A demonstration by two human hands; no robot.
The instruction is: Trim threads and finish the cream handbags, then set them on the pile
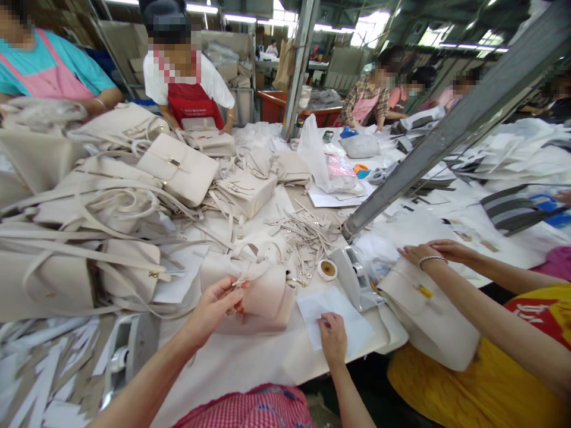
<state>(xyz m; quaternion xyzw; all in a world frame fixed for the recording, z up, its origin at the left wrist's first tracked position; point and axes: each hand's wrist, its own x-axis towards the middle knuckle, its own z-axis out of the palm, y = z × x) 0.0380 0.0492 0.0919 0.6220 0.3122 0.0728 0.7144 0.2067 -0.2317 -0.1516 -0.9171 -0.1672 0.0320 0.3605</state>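
Observation:
In front of me a cream handbag (266, 289) lies on the table. My left hand (223, 306) is closed at its left side, finger and thumb pinching a thin cream strap (250, 274) of the bag. To the right, my right hand (333, 337) rests with curled fingers over a sheet of white paper (312, 306). Whatever its fingertips hold, if anything, is too small to make out. Just beyond the paper stand a small round tub (328, 270) with brown contents and a grey tape dispenser (352, 282).
Cream bags (181, 169) and straps are heaped on the left. Loose strap pieces (312, 232) lie mid-table. A slanted metal post (401, 166) crosses on the right. Close by, a co-worker in yellow handles another cream bag (428, 315). Paper scraps (49, 368) fill the lower left.

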